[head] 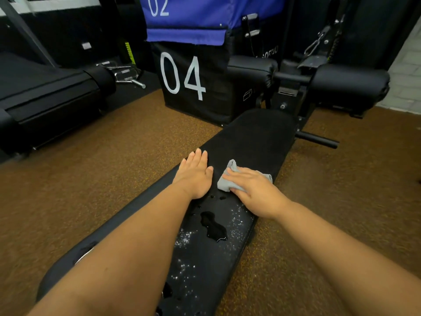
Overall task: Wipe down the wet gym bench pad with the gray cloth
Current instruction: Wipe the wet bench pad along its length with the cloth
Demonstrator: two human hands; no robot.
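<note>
Brown speckled gym flooring [95, 169] surrounds a black bench pad [255, 142] that runs from the lower left up toward the middle of the view. On the pad, about halfway along and nearer its right edge, lies the gray cloth [224, 182], bunched into a loose wad. The right hand [255, 190] lies flat on top of the cloth, fingers stretched out and close together, thumb tucked against the cloth's near edge, pressing it to the pad. Just beside it, the left hand [196, 174] rests palm down on the pad's left half, fingers extended and slightly fanned, its thumb nearly reaching the cloth. Nearer the camera than both hands, the pad is wet: a dark puddle [213, 225] sits between the forearms, with small glinting droplets scattered around it and further down the pad. Beyond the hands the pad looks dull and dry. At the far end stand two black roller pads [348, 83] on the bench frame. Left of these sits a black box marked "04" [193, 83], with a blue box marked "02" [193, 17] stacked on it. A treadmill [45, 92] stands at the far left.
</note>
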